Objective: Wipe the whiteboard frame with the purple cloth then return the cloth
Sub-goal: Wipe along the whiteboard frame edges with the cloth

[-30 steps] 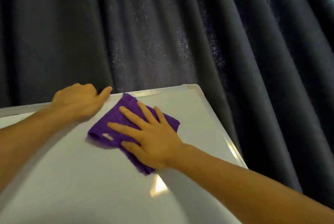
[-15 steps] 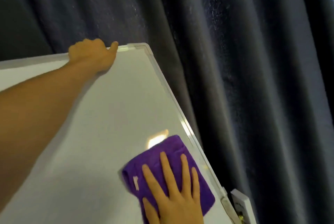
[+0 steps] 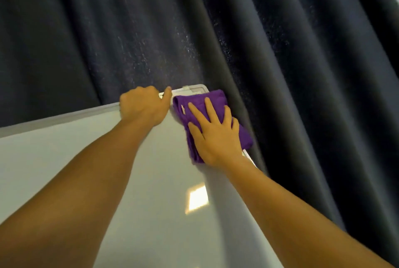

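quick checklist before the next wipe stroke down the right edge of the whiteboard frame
1. Left hand steadying the board: ok, its grip is closed over the top rail of the white-framed whiteboard.
2. Right hand on the folded purple cloth: ok, palm flat with fingers spread, pressing it down.
3. Cloth on the frame: ok, it covers the right edge just below the top right corner.
4. Frame below the cloth free: cannot tell, the right forearm hides most of it.
5. Dark pleated curtain clear of the cloth: not ok, it hangs right against that edge.
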Demonstrator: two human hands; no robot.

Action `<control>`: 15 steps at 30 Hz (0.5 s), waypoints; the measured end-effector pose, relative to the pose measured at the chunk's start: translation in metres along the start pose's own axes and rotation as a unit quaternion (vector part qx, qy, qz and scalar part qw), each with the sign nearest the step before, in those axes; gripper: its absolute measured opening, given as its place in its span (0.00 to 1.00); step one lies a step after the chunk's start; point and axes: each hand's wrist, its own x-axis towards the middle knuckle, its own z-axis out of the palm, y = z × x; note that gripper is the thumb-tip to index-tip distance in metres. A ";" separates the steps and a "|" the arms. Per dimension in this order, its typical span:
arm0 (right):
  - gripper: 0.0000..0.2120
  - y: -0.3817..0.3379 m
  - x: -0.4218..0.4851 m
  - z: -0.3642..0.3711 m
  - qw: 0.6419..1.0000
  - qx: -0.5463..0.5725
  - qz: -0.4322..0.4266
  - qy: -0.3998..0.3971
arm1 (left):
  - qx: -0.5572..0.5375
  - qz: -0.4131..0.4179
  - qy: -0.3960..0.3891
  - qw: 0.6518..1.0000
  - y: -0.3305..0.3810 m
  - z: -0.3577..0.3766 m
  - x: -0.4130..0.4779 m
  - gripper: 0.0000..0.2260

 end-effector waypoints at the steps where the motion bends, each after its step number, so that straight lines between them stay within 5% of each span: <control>1: 0.26 0.007 -0.032 0.002 1.000 -0.002 0.009 -0.002 | 0.001 0.002 0.005 1.000 0.000 0.003 -0.002 0.32; 6: 0.28 0.056 -0.234 0.001 0.989 -0.013 0.140 -0.048 | -0.021 0.003 0.013 1.000 0.003 0.010 -0.007 0.27; 9: 0.32 0.064 -0.302 0.001 0.970 -0.054 0.214 -0.103 | 0.010 0.133 0.044 0.990 0.025 0.005 -0.015 0.23; 11: 0.29 0.067 -0.336 0.006 0.959 -0.051 0.255 -0.110 | 0.021 0.316 0.051 0.947 0.060 -0.002 -0.044 0.23; 13: 0.25 0.068 -0.371 0.012 0.953 -0.012 0.297 -0.064 | 0.009 0.514 0.047 0.857 0.102 -0.005 -0.097 0.22; 15: 0.23 0.063 -0.404 0.013 0.927 0.029 0.375 -0.003 | -0.014 0.622 0.011 0.782 0.136 -0.008 -0.165 0.17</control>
